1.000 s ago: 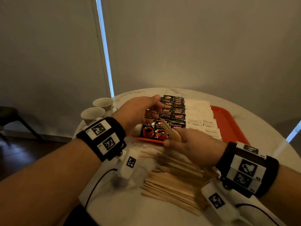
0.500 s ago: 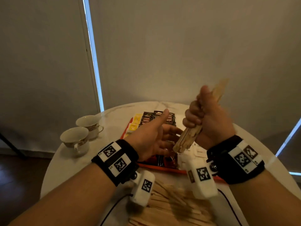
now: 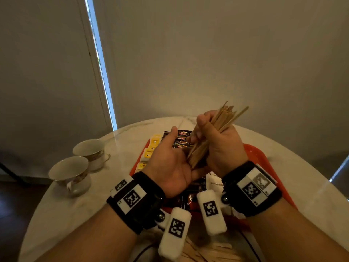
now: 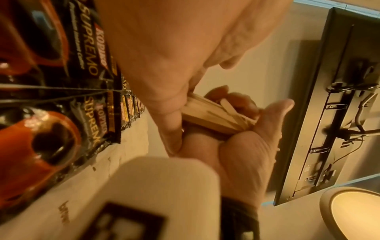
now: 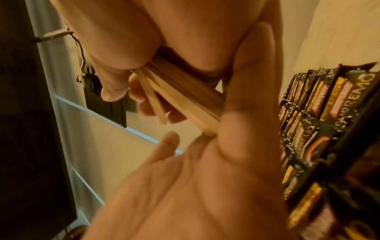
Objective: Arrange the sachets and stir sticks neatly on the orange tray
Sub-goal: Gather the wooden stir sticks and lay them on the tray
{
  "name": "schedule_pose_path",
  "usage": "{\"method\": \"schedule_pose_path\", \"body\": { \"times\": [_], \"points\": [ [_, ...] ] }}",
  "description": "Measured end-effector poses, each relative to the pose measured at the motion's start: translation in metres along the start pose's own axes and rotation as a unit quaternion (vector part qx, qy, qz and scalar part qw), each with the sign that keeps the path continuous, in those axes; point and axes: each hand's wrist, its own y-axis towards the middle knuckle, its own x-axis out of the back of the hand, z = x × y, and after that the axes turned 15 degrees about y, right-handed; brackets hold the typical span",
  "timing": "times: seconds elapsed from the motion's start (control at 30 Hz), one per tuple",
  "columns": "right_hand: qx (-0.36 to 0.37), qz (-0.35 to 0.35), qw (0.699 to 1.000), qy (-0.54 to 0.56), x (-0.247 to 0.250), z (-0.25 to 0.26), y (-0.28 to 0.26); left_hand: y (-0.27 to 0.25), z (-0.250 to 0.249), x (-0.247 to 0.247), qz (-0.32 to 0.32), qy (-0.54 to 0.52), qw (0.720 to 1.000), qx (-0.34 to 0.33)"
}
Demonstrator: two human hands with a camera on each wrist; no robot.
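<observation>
Plainly, the bundle of stir sticks (image 3: 211,135) stood tilted in my right hand (image 3: 221,148), whose fingers were curled tight round its middle. Its upper ends fanned out above my knuckles; its lower ends butted against the palm of my left hand (image 3: 170,163). From the left wrist view, the bundle (image 4: 216,116) ran between both hands, with one or two sticks slipped askew from the rest. My left hand lay flat and relaxed under the bundle, thumb raised, fingers straight and gripping nothing. The right wrist view showed the stick ends (image 5: 185,97) meeting that open palm (image 5: 195,186).

Just beneath my fingers sat the orange tray (image 3: 264,163). Black coffee sachets (image 3: 182,138) lay in rows on it beyond my left thumb, and yellow sachets (image 3: 151,148) lined its edge further to the left of my fingers. White sachets (image 3: 214,183) showed below my right wrist, partly hidden. More loose sticks (image 3: 217,250) lay on the marble table (image 3: 75,205) nearer to me than my wrists. Well to the left of my left hand stood two teacups (image 3: 75,174), touching or nearly so; I could not tell which.
</observation>
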Motion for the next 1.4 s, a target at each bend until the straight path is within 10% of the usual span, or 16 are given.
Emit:
{"method": "schedule_pose_path", "body": {
  "times": [0.27, 0.5, 0.67, 0.9, 1.03, 1.23, 1.4],
  "points": [
    [-0.08, 0.024, 0.993, -0.087, -0.007, 0.001, -0.002, -0.01, -0.007, 0.018, -0.025, 0.135, 0.988, -0.072],
    [-0.299, 0.204, 0.897, -0.253, -0.014, 0.003, -0.016, -0.029, -0.021, 0.015, -0.019, 0.322, 0.928, -0.185],
    [-0.33, 0.204, 0.902, -0.191, -0.022, -0.002, -0.022, -0.036, -0.018, 0.004, -0.091, 0.329, 0.916, -0.21],
    [-0.389, -0.015, 0.921, 0.026, -0.021, 0.007, -0.015, -0.037, -0.031, 0.008, -0.185, 0.101, 0.931, -0.298],
    [-0.348, -0.132, 0.925, 0.08, -0.029, -0.001, -0.014, -0.031, -0.025, 0.007, -0.224, 0.153, 0.9, -0.341],
    [-0.314, -0.178, 0.931, 0.045, -0.029, -0.012, -0.018, -0.035, -0.02, 0.003, -0.251, 0.302, 0.843, -0.367],
    [-0.333, -0.086, 0.937, 0.055, -0.035, -0.009, -0.021, -0.036, -0.029, 0.007, -0.325, 0.31, 0.795, -0.407]
  ]
}}
